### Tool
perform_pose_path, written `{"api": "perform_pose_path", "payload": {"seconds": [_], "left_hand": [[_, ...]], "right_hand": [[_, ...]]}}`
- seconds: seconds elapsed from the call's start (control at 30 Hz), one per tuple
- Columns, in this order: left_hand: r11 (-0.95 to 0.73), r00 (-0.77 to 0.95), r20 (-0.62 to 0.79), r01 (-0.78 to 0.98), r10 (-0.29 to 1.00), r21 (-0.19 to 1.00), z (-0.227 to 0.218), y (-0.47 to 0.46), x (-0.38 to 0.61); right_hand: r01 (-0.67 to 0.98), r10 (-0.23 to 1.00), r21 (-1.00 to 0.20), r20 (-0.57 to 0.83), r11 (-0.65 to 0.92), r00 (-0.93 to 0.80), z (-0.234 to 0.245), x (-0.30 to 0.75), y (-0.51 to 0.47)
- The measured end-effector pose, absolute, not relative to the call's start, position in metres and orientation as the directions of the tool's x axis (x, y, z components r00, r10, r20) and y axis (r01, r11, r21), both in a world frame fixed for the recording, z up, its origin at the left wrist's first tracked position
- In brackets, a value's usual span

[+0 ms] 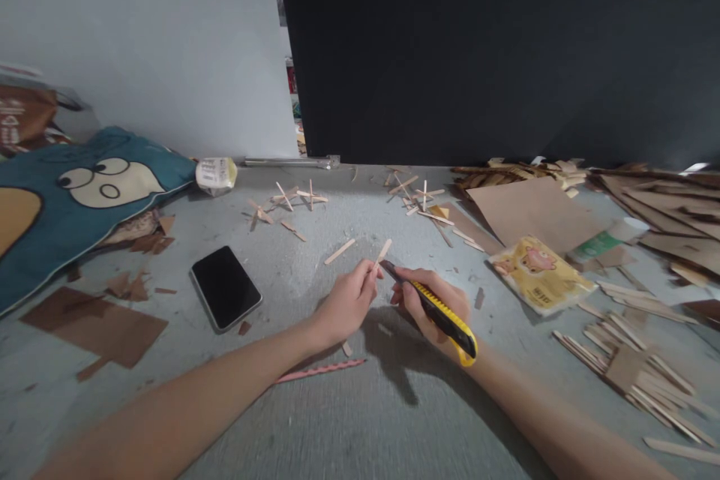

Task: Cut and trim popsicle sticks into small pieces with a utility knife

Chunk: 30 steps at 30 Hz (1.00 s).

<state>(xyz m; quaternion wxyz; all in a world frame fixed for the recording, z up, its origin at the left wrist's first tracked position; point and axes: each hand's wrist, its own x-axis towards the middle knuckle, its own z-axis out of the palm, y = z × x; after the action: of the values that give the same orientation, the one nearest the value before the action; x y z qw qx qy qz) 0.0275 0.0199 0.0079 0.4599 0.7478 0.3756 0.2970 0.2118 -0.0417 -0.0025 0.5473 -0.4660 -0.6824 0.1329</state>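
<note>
Holding a wooden stick (385,249) up to a utility knife (444,315)

At the left of the working pair, the left grip (349,301) is pinched on the lower part of the wooden stick, above the middle of the tabletop (315,420), its far end jutting up and away; the stick looks light and stiff but thin, liable to snap or split under hard pressure, and dry enough not to slip; it is best held low between thumb and fingertips, clear of the blade; to its right, the right grip (421,313) is wrapped around the yellow-and-black knife, whose tip sits close by the stick, whether touching I cannot tell.

Around them, from the left: a blue cushion (61,217), a brown cardboard piece (95,322) and a dark-screened phone (226,289), the phone well apart from the fingers; then a group of crossed sticks (285,197) towards the back; a pink pencil (323,371) partly hidden by the left forearm and a loose stick (340,251) just beyond the left fingers, the likeliest things to get knocked; farther right, a yellow packet (540,270) and, nearer the edge of view, a heap of sticks (669,375), neither blocking the hands; the closest hazard is the blade beside the left fingertips.
</note>
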Motion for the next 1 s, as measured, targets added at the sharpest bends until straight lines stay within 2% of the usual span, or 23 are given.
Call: {"api": "perform_pose_path", "payload": {"seconds": [0.2,0.4,0.53,0.67,1.0], "left_hand": [[-0.316,0.542,0.118,0.290,0.832,0.903,0.010,0.019,0.028],[-0.306,0.529,0.093,0.332,0.843,0.892,0.008,0.019,0.029],[-0.297,0.495,0.058,0.420,0.867,0.857,0.006,0.018,0.028],[-0.300,0.498,0.035,0.464,0.866,0.833,0.008,0.016,0.028],[-0.311,0.521,0.055,0.419,0.852,0.853,0.007,0.017,0.027]], "right_hand": [[0.481,0.780,-0.684,0.625,0.549,-0.001,-0.002,0.213,-0.042],[0.553,0.724,-0.584,0.688,0.594,-0.050,0.001,0.209,-0.040],[0.561,0.669,-0.532,0.742,0.634,-0.053,0.003,0.203,-0.040],[0.546,0.718,-0.606,0.696,0.579,0.012,0.005,0.198,-0.043],[0.379,0.814,-0.800,0.555,0.465,0.173,0.004,0.190,-0.047]]}}
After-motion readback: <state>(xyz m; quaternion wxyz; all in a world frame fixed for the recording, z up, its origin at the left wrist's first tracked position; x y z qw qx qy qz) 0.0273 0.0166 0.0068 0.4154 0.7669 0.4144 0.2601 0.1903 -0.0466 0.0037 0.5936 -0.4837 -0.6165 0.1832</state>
